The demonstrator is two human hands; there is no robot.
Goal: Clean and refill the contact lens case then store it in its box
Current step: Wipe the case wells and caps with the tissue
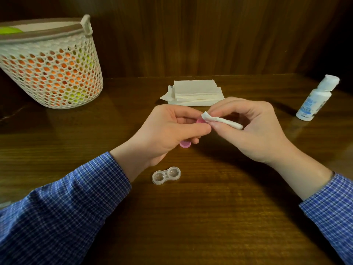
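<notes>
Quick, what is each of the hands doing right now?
Left hand: closed on pink caps.
Right hand: closed on a rolled white tissue, its tip touching a cap.

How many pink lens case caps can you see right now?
2. One round pink plastic cap sits at the left hand's fingertips against the rolled white tissue; another pink cap shows below that hand's fingers, partly hidden.

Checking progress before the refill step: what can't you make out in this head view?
- Pink cap: mostly covered by the left hand and rolled tissue in the right hand.
- Bottle label: too small to read.
- Lens case wells: wet or dry unclear.
- Basket: cut off by the left edge.
- Storage box: not in view.
</notes>
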